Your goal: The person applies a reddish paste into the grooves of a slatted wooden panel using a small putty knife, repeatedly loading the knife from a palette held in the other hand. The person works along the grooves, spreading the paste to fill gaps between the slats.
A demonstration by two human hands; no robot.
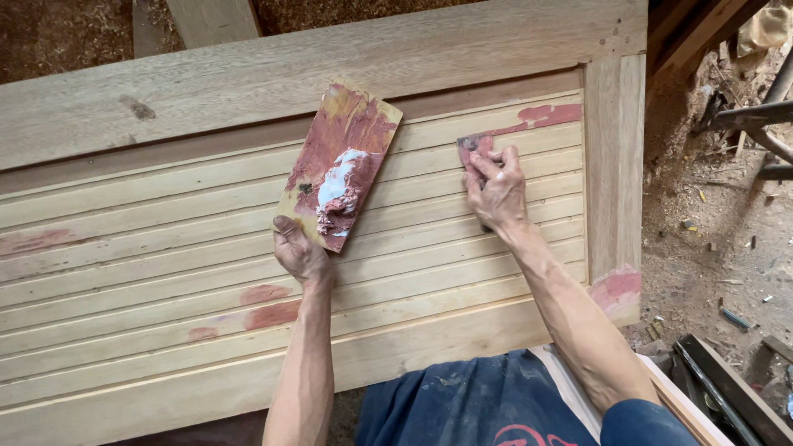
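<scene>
My left hand [299, 252] grips the near corner of a small wooden board [340, 161] smeared with reddish filler and a white lump, held over a slatted wooden door panel [149, 248]. My right hand [498, 192] presses a small putty scraper [472, 149] flat against the upper slats, by a streak of red filler [545, 116] along the top groove. Red filler patches [268, 304] also mark the lower slats and the frame's right corner [615, 289].
The panel's thick frame [615, 157] runs along the top and right. Sawdust-covered ground [710, 239] with scraps lies to the right, metal bars [756, 116] at the upper right, and wood pieces [727, 388] at the lower right.
</scene>
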